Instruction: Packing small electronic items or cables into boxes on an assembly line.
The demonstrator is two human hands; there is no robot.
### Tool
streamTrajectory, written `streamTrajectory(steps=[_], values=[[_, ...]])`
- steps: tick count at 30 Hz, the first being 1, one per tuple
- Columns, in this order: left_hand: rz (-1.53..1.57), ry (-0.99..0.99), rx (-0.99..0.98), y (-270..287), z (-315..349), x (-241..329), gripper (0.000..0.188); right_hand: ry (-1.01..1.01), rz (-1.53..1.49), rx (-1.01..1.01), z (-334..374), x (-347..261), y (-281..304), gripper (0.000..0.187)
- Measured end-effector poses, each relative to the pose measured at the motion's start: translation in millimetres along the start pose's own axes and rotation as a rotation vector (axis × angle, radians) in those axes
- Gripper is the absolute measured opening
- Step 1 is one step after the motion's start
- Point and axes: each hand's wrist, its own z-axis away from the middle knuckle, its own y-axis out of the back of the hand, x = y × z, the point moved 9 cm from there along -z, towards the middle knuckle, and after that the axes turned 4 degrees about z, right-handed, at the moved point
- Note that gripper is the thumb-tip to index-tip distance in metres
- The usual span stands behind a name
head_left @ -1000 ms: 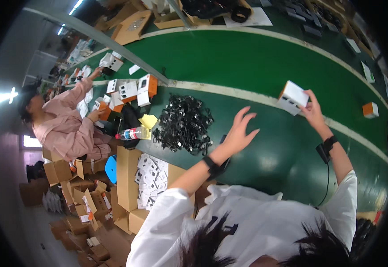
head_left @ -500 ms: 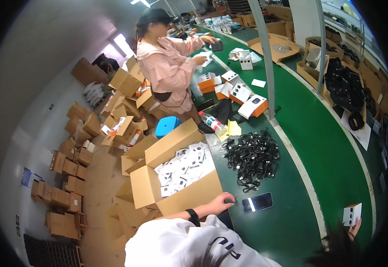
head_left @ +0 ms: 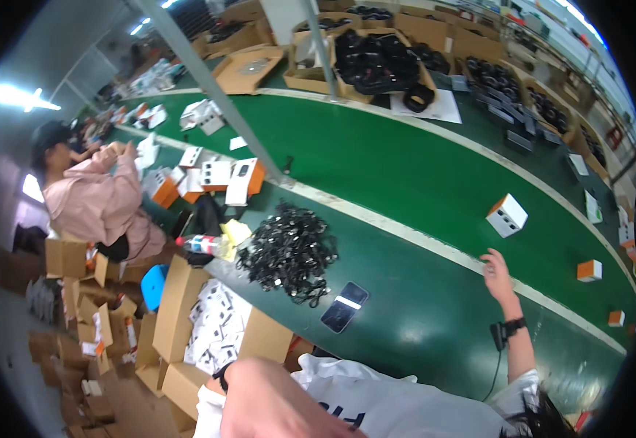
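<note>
My right hand (head_left: 499, 276) reaches over the near edge of the green conveyor belt, with nothing in it and its fingers apart. Just beyond the fingertips, and apart from them, a white and orange box (head_left: 507, 216) rests on the belt. My left hand (head_left: 278, 405) is close up at the bottom, in front of my white shirt; its fingers are hidden. On the dark green table between my arms lie a phone (head_left: 345, 307) and a heap of black cables (head_left: 289, 252). A carton (head_left: 177, 306) full of small white packets (head_left: 219, 325) stands left of the table.
A co-worker in pink (head_left: 102, 193) handles something white at the far left. Several orange and white boxes (head_left: 217, 174), a plastic bottle (head_left: 200, 245) and a grey post (head_left: 219, 102) stand nearby. Smaller boxes (head_left: 589, 271) sit farther right on the belt. Cartons of black goods (head_left: 376, 62) line the far side.
The view has swung to the right. My right hand has let go of the white and orange box, which now stands on the belt. My left hand has drawn back from beside the phone.
</note>
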Motion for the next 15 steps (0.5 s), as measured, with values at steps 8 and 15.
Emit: streamTrajectory(steps=[8,15], values=[[0.323,-0.541,-0.305,-4,124,54,0.051,0.065,0.086,-0.482,-86,-110,-113,0.027],[0.11,-0.206,0.352,27,235,12,0.06,0.359,0.05,-0.493,-253,-223,-299,0.039]])
